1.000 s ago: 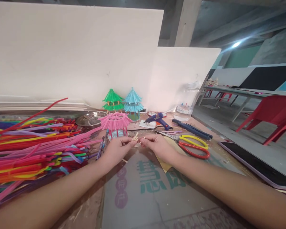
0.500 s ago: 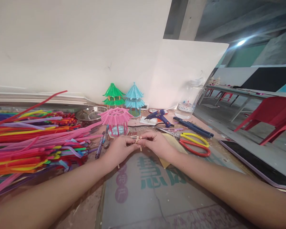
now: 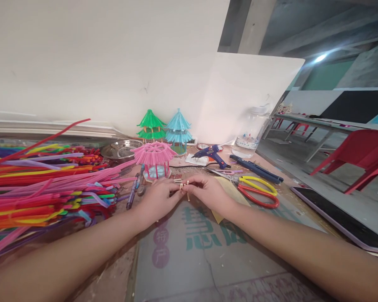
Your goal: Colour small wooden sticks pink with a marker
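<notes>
My left hand and my right hand meet tip to tip above the grey printed board. Short, thin, pale wooden sticks show between the pinched fingers of both hands; how they join is too small to make out. Just behind my left hand stands a pink model pavilion with a fringed roof. Under my right wrist lies a yellow sheet, partly covered by the arm. Scissors with one yellow and one red handle rest to the right of it.
Bundles of coloured pipe cleaners fill the left side. Behind are a metal bowl, green and blue pavilions, a glue gun, dark blue pliers-like tool and plastic jar. A phone lies right.
Both hands stay together at nearly the same spot. The fingertips have shifted slightly, and a pale stick now shows more upright by my right fingertips. The view has moved a little.
</notes>
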Available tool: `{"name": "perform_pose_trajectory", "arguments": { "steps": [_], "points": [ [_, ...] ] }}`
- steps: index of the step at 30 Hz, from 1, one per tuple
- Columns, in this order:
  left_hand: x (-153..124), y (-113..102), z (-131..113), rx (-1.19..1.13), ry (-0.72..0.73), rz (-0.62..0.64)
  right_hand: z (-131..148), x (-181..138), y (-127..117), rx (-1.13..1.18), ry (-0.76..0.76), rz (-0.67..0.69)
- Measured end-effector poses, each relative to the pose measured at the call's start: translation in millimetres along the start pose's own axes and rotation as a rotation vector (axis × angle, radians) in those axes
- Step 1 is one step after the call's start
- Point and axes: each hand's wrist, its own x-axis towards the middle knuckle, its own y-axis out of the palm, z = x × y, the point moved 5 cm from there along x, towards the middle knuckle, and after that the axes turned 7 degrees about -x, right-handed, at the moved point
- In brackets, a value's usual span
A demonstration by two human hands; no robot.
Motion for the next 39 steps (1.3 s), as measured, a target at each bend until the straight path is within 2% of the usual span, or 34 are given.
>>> {"name": "perform_pose_trajectory", "arguments": {
  "steps": [11, 21, 27, 35, 39],
  "points": [
    [0, 1, 5, -0.042, -0.046, 0.008, 0, -1, 3, -0.077, -0.014, 0.03],
    [-2, -7, 5, -0.217, -0.152, -0.04, -7, 1, 3, -0.025, 0.093, 0.032],
    [-2, -13, 3, -0.22, -0.125, -0.108, -9, 1, 1, -0.026, 0.097, 0.01],
    [-2, -14, 5, -0.2, -0.044, -0.186, -5, 1, 5, -0.019, 0.072, 0.066],
    [-3, -14, 5, -0.166, 0.002, -0.187, -3, 0, 6, -0.046, 0.068, 0.1]
  ]
}}
